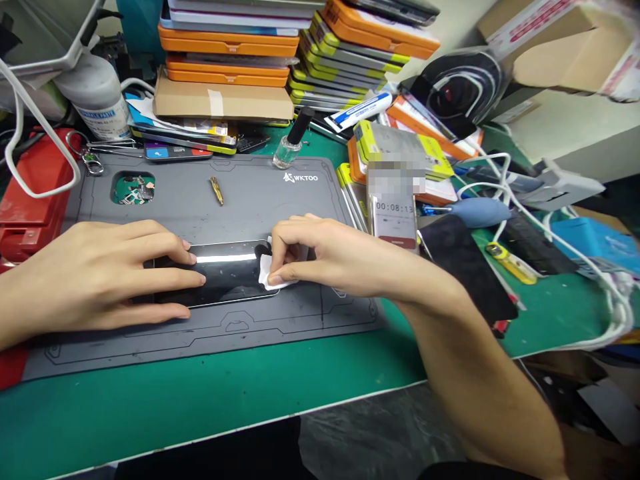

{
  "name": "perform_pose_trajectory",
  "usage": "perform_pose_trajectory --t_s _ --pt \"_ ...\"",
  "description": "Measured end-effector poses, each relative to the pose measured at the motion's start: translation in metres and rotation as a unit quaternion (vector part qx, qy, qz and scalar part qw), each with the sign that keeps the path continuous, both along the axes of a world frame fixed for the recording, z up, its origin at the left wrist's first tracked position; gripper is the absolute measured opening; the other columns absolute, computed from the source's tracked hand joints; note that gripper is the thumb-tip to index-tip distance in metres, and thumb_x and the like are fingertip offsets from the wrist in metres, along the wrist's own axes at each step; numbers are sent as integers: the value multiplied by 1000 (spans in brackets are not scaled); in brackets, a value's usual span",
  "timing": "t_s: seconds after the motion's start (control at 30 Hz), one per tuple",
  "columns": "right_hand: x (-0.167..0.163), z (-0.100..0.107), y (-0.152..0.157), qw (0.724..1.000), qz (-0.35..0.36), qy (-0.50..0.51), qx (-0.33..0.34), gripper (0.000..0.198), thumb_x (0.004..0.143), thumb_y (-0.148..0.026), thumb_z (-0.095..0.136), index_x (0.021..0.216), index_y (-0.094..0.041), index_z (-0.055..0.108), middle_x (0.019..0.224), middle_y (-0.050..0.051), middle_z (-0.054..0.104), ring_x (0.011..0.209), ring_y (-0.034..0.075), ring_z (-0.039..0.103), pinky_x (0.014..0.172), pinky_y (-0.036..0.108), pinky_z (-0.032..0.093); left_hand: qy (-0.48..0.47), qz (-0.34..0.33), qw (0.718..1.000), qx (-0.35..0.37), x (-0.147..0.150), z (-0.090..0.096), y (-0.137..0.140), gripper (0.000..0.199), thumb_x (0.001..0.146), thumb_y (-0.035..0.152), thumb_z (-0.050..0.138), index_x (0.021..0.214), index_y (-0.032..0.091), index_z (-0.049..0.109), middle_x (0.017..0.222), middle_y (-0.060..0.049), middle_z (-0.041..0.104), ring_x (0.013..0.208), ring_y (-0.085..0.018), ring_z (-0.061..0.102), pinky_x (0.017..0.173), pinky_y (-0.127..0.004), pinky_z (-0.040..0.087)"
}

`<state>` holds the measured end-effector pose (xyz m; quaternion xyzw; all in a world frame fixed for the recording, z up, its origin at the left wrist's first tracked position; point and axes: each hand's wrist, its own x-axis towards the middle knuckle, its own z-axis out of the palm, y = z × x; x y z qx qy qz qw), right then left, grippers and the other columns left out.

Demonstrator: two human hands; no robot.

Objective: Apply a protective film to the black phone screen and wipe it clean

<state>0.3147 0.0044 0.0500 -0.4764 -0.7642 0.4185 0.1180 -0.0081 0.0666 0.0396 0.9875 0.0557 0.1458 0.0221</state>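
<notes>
A black smartphone (227, 270), glossy screen up, lies lengthwise on a grey work mat (310, 327). My left hand (120, 273) rests over its left end, fingers stretched out and spread across the glass. At the phone's right end, my right hand (320, 257) pinches a crumpled white tissue (270, 272) between thumb and fingers and presses it on the screen. My two hands cover both ends of the phone. Beyond the hands, brass-coloured bits (217, 191) lie on the mat, and small metal parts (135, 190) sit in its cut-out.
A glass bottle with a black cap (289, 150) stands at the mat's back edge. Orange and yellow-green boxes (230, 43) are stacked behind. To the right are a phone with a running timer (395, 217), a dark panel (465, 267), a blue air blower (480, 212) and white cables (575, 247).
</notes>
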Motion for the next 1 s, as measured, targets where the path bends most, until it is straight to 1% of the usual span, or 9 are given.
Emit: perform_pose_trajectory --t_s 0.1,0.2,0.57,0.73,0.87,1.0 --pt "0 1 -2 1000 5 5 -5 23 96 -32 75 79 -26 62 88 -4 79 89 21 64 89 38 37 4 4 1000 -2 1 0 1 28 108 49 57 126 35 73 117 -1 80 102 -21 78 71 -31 61" --pt "-1 2 -3 1000 8 5 -7 24 96 -34 76 78 -26 62 88 -4 79 90 21 64 89 38 38 4 2 1000 3 2 0 1 28 109 48 56 126 33 73 116 -1 79 100 -22 78 69 -32 61" --pt "-4 3 -6 1000 12 2 -10 24 96 -29 77 78 -26 62 87 -4 78 92 22 65 90 38 38 9 5 1000 1 -1 0 -1 27 110 47 57 127 32 72 118 -1 78 103 -21 75 75 -31 59" --pt "-7 1 -9 1000 10 -3 18 22 96 -23 78 80 -25 64 88 -4 76 93 21 64 93 39 36 12 7 1000 -5 0 0 -2 27 110 47 56 126 33 72 117 0 77 102 -19 74 76 -30 57" --pt "-12 -1 -12 999 4 -20 37 20 98 -24 78 82 -25 65 92 -3 75 94 22 62 93 39 35 10 9 1000 -4 0 -2 -2 27 110 47 56 127 33 71 118 0 77 103 -20 74 75 -31 57" --pt "-15 -3 -14 998 11 -19 65 19 100 -25 78 85 -26 67 94 -3 74 93 21 60 90 37 34 9 9 1000 -1 0 -2 -2 27 110 48 55 127 34 71 117 1 77 102 -19 74 73 -30 58"
